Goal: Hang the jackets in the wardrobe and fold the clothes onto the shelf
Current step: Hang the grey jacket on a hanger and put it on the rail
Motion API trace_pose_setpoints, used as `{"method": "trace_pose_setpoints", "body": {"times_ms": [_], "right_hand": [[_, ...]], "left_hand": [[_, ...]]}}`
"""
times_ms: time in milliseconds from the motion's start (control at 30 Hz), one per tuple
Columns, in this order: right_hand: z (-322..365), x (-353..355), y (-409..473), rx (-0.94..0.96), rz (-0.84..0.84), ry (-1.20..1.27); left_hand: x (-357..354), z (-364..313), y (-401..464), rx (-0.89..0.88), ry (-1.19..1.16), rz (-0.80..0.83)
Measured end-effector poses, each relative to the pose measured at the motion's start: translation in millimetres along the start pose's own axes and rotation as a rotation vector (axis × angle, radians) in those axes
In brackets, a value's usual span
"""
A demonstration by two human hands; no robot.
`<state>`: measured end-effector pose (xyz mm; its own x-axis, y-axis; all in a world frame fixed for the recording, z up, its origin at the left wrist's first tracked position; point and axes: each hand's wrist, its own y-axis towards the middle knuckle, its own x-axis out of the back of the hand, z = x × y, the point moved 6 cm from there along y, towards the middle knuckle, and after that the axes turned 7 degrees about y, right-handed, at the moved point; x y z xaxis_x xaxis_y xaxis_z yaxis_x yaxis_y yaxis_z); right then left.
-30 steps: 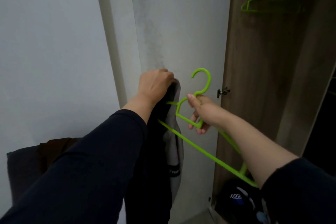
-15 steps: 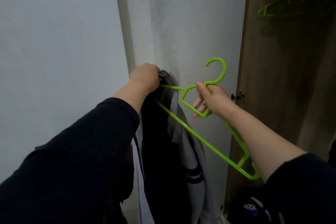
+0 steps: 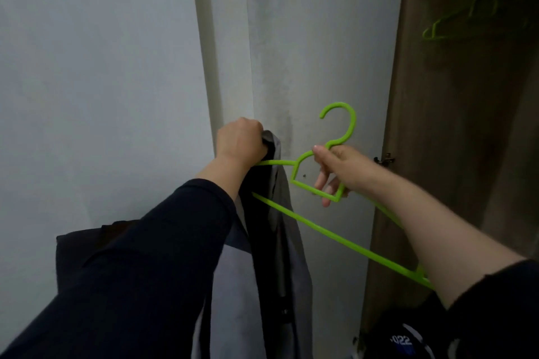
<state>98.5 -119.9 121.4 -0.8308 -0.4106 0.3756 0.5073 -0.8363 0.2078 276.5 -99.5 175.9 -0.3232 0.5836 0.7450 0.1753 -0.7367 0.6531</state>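
Note:
My left hand (image 3: 240, 141) grips the top of a grey and black jacket (image 3: 280, 256), which hangs straight down in front of the white wall. My right hand (image 3: 335, 172) holds a bright green plastic hanger (image 3: 326, 230) by its neck, fingers curled round the frame just under the hook. The hanger's left arm reaches into the jacket right below my left hand. Its long bottom bar slants down to the right, behind my right forearm.
The brown wooden wardrobe (image 3: 455, 140) stands open at the right, with a metal hinge (image 3: 384, 159) on its side panel. Another green hanger (image 3: 460, 19) hangs inside near the top. A dark garment with white print (image 3: 404, 339) lies at the wardrobe's bottom.
My view has shifted, so the hands sit lower and more to the left in frame. The hanger's left arm has pushed further into the jacket under my left hand.

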Motion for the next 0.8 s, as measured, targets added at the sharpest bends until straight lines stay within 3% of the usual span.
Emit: {"method": "trace_pose_setpoints", "body": {"times_ms": [200, 300, 367, 500, 633, 733, 800], "right_hand": [[-2, -20, 14, 0.134, -0.249, 0.005], [10, -14, 18, 0.19, -0.269, 0.046], [19, -12, 19, 0.235, -0.264, 0.079], [32, -14, 29, 0.261, -0.254, -0.044], [52, -1, 27, 0.234, -0.553, -0.472], [55, -6, 12, 0.23, -0.837, -0.593], [50, -19, -1, 0.353, -1.012, -0.64]], "left_hand": [[-4, -25, -2, 0.018, -0.236, 0.091], [7, -27, -1, -0.18, -0.236, 0.017], [10, -21, 0, -0.285, -0.255, 0.057], [13, 0, 2, -0.295, -0.275, 0.166], [20, 7, 1, -0.253, -0.246, 0.143], [17, 11, 9, -0.143, -0.197, 0.09], [13, 18, 15, -0.044, -0.237, 0.104]]}}
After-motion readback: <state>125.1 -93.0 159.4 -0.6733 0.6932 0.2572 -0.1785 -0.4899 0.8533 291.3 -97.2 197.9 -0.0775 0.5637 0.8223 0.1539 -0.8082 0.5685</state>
